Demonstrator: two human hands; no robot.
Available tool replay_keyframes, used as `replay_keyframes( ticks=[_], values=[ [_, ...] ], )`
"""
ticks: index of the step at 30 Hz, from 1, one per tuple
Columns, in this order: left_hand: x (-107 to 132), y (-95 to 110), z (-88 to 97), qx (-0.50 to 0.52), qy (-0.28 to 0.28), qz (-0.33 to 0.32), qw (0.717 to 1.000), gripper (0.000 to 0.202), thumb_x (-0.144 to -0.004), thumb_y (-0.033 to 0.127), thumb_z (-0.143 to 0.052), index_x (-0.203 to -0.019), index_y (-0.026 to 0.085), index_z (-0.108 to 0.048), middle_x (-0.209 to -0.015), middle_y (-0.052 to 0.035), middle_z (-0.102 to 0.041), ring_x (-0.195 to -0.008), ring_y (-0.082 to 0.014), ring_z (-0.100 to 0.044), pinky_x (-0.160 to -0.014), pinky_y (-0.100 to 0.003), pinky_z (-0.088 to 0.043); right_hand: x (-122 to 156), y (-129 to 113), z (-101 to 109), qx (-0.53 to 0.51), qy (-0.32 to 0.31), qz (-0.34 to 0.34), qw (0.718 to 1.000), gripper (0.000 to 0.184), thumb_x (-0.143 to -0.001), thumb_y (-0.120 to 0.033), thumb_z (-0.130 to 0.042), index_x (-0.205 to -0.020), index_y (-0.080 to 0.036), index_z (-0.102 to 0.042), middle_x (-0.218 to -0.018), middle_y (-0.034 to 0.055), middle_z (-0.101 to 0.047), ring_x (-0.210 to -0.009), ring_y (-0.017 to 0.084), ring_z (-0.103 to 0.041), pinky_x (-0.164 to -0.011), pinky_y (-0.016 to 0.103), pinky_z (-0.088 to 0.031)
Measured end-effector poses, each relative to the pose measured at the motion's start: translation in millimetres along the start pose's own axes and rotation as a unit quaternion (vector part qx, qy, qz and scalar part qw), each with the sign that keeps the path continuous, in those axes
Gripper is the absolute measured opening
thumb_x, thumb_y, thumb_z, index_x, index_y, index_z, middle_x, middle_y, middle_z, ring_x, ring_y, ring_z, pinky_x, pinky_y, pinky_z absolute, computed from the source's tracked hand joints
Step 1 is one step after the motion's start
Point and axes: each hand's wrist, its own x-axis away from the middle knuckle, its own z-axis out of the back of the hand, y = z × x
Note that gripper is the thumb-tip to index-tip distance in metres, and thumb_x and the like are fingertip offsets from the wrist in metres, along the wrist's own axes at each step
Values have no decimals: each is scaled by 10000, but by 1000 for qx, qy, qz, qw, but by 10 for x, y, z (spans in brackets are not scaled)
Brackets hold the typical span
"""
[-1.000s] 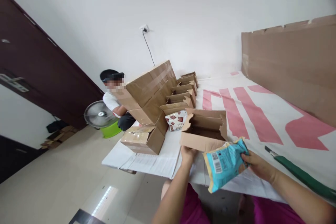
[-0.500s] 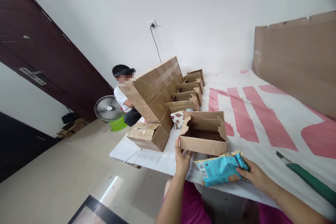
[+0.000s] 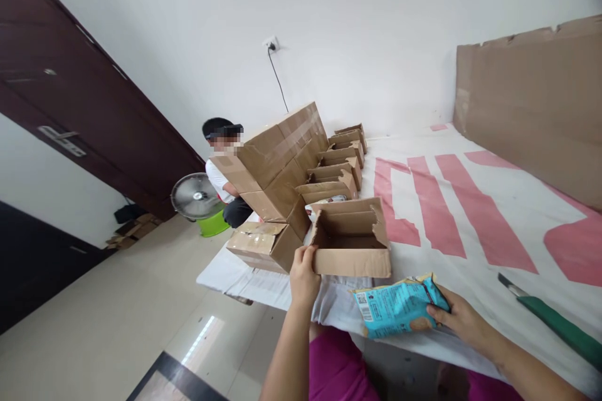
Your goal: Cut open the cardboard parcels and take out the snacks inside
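My left hand (image 3: 305,276) grips the near left corner of an open-topped cardboard box (image 3: 352,263), its fingers hooked over the rim. The box has ragged cut edges, and the part of its inside that shows is dark and bare. In my right hand (image 3: 454,313) is a blue snack bag (image 3: 397,308) with a barcode label, held by its right end just in front of the box. Behind the box, a white and brown packet (image 3: 324,202) is mostly hidden.
A row of cut-open boxes (image 3: 336,169) runs back towards the wall, beside a stack of taped cartons (image 3: 277,163). A green-handled knife (image 3: 559,326) lies at the right with its blade out. A person (image 3: 221,169) crouches behind the stack near a fan (image 3: 197,196).
The open box has shifted left with my left hand and now covers more of the white and brown packet. The blue bag stays in my right hand, almost unmoved.
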Motion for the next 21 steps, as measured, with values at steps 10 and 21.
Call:
replay_keyframes(
  ticks=[10,21],
  values=[
    [252,-82,-230,-13,213,64,975,729,-841,288,-620,-1466,176,-262,-1469,-211,-330,-1415,-364,-331,-1114,-582,-371,6,-43,-1,7,-24,-13,1000,609,-830,-566,-621,-1304,-183,-607,-1177,99,-702,-1053,286,-653,-974,403,-508],
    [-233,145,-873,48,16,213,976,903,-758,430,-704,-1447,72,-242,-1432,-302,-343,-1326,-429,-457,-1040,-551,-439,-1,53,-4,13,-12,-18,1000,601,-791,-602,-639,-1239,-202,-661,-997,65,-735,-872,263,-671,-867,379,-546]
  ],
)
